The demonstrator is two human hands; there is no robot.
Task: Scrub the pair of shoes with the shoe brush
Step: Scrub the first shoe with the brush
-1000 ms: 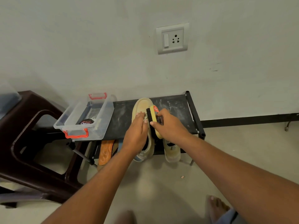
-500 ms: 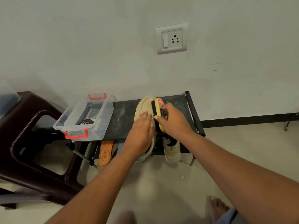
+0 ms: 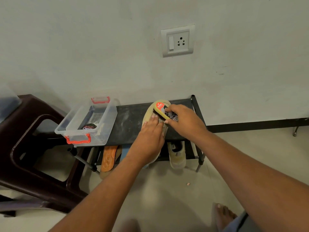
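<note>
I look down from the head camera along two bare forearms to a low black shoe rack (image 3: 130, 121) against a pale wall. A tan shoe (image 3: 148, 111) lies on the rack's top shelf. Its long axis runs straight away from me, with the toe towards the wall and the heel end near me, hidden under the wrist.

The left hand (image 3: 150, 131) lies flat on the middle of the shoe, fingers straight and pressing down to pin it. The right hand (image 3: 182, 119) is curled round a yellow shoe brush (image 3: 161, 108) with a red label. The brush sits on the far toe, just beyond the left fingertips, and its length lies roughly along the shoe. The right hand is the working hand and the nearer one to the toe. As I judge it, the next stroke can only run along the shoe, back towards me and the pinning fingers.

The second shoe (image 3: 177, 156) of the pair sits on the lower shelf, below the right wrist, and looks untouched.

A clear plastic box (image 3: 100, 118) with red handles holds a polish tin (image 3: 89, 126) at the rack's left end. A dark brown plastic chair (image 3: 25, 148) stands further left.
</note>
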